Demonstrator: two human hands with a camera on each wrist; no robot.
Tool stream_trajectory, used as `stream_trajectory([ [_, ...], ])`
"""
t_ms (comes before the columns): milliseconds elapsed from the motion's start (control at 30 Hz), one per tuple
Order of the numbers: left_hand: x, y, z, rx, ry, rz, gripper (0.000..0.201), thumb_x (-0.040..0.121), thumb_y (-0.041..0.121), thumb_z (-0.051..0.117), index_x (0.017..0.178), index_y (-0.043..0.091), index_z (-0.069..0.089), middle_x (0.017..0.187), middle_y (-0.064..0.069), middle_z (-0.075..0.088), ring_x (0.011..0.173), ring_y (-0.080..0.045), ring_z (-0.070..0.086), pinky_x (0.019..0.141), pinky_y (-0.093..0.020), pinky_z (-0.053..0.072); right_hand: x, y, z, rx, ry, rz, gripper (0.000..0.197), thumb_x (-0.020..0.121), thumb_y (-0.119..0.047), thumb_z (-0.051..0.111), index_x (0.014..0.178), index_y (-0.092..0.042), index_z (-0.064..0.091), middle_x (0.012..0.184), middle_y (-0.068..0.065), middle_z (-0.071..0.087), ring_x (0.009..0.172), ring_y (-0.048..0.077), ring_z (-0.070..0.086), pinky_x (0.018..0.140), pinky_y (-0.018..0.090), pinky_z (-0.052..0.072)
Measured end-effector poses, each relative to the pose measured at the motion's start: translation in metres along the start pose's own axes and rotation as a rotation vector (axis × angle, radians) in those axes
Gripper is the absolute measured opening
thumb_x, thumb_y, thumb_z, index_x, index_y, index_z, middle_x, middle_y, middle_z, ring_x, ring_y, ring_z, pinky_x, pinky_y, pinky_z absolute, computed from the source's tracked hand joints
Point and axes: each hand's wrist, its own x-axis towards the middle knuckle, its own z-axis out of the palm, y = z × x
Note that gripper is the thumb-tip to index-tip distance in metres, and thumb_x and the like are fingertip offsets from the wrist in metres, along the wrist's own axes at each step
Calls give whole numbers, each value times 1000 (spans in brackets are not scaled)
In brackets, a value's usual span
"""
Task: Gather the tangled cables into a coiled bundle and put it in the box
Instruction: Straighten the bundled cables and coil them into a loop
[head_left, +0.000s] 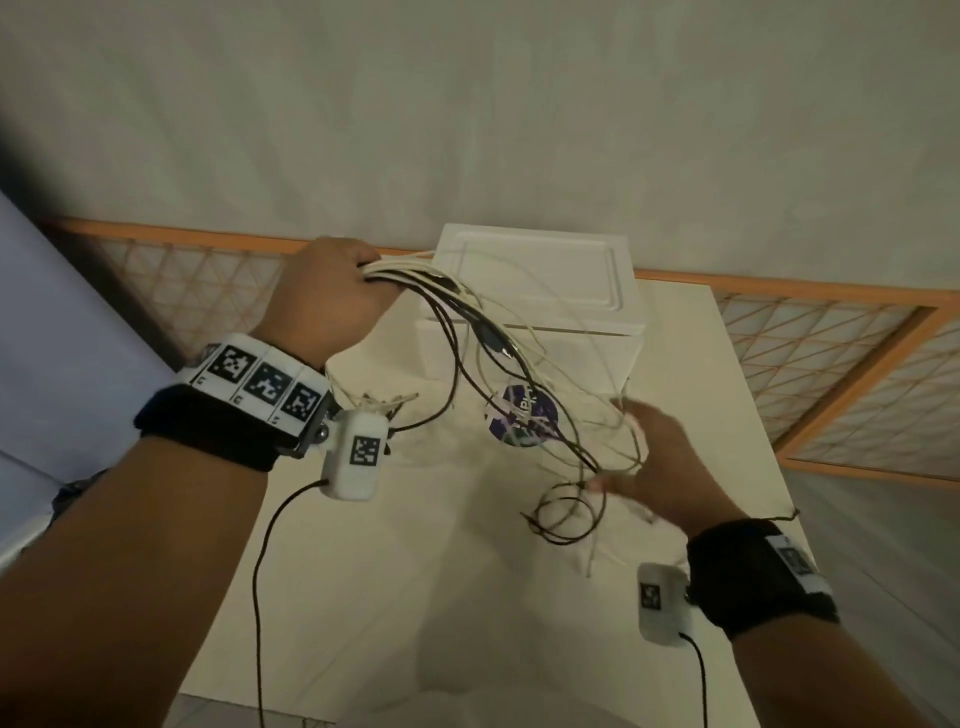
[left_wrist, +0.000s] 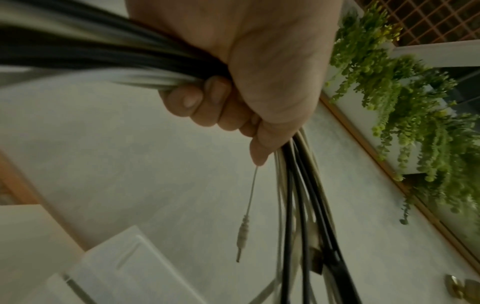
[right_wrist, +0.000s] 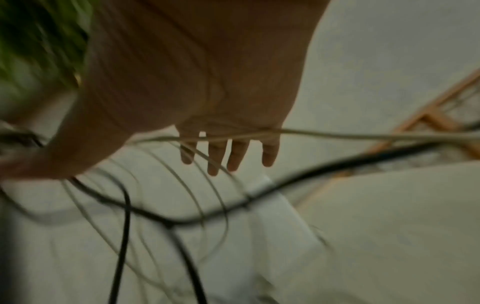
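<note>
Black and white cables (head_left: 467, 332) hang from the gripping left hand (head_left: 327, 296).

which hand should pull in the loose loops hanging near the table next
Right. The right hand is open with fingers spread among the hanging loops, while the left hand grips the gathered cables up by the box.

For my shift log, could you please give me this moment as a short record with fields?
left hand: left hand grips a bunch of black and white cables, raised above the table
right hand: right hand, fingers straight and spread, among the loose loops
cables: not yet coiled; strands trail onto the table
loose plug: white plug dangles below the fist
box: white box behind the cables, lid raised
task state: nothing seen in the box
</note>
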Motion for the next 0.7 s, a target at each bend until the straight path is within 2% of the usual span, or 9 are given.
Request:
stream_trajectory([
  [133, 1, 18, 2, 50, -24, 71, 28, 87, 32, 64, 64, 17, 63, 55, 4, 49, 50, -8, 45, 46, -23, 26, 3, -101, -44, 196, 370, -359, 44, 85, -55, 49, 119, -29, 54, 115, -19, 52, 108, -8, 46, 93, 21, 38],
  [200, 1, 27, 5, 31, -28, 102, 23, 86, 31, 65, 72, 13, 68, 59, 0, 55, 54, -14, 49, 48, -22, 29, 17, -139, -42, 235, 343, -466, 38, 93, -46, 41, 118, -22, 57, 113, -13, 59, 105, -1, 54, 91, 25, 44],
  [233, 2, 30, 5, 22, -28, 114, 25, 86, 30, 65, 67, 14, 65, 58, 0, 54, 55, -16, 49, 48, -23, 29, 25, -153, -36, 291, 267, -470, 35, 97, -42, 40, 118, -18, 56, 109, -10, 61, 100, 4, 57, 88, 28, 47],
  [300, 4, 35, 5, 33, -29, 140, 35, 85, 27, 64, 53, 20, 50, 52, 4, 46, 50, -14, 44, 47, -25, 26, 34, -166, -20, 486, 43, -370, 36, 100, -40, 36, 118, -13, 52, 99, -5, 60, 89, 6, 59, 82, 29, 49],
  [333, 5, 36, 3, 41, -34, 147, 39, 85, 24, 63, 50, 22, 44, 50, 4, 43, 49, -12, 41, 46, -26, 24, 36, -164, -11, 553, -68, -272, 43, 99, -48, 33, 118, -15, 54, 101, -5, 62, 94, 5, 60, 86, 26, 48],
  [400, 8, 34, -2, 32, -39, 134, 42, 84, 21, 63, 48, 22, 42, 48, 4, 40, 47, -10, 40, 47, -27, 25, 37, -152, 6, 485, -237, -92, 61, 90, -69, 27, 103, -24, 65, 106, -5, 67, 104, 12, 62, 96, 31, 45],
  [467, 12, 26, -12, 17, -30, 112, 39, 84, 19, 64, 50, 19, 45, 49, 3, 42, 49, -16, 42, 48, -28, 27, 32, -130, 24, 313, -371, -21, 58, 90, -66, 36, 87, -17, 68, 91, 0, 71, 93, 19, 64, 88, 33, 47],
  [567, 20, 15, -32, -44, 29, 89, 30, 83, 17, 64, 55, 11, 53, 52, -3, 45, 54, -22, 44, 51, -30, 29, 19, -81, 54, -160, -393, 66, 24, 83, -37, 63, 81, -13, 61, 81, 4, 64, 81, 22, 61, 76, 36, 51],
  [700, 26, 13, -44, 10, -3, 127, 22, 82, 16, 63, 62, 6, 60, 54, -6, 48, 55, -24, 47, 52, -31, 31, -9, -31, 68, -279, -234, 203, 13, 75, -32, 61, 80, -20, 59, 76, 1, 64, 76, 22, 62, 70, 35, 52],
])
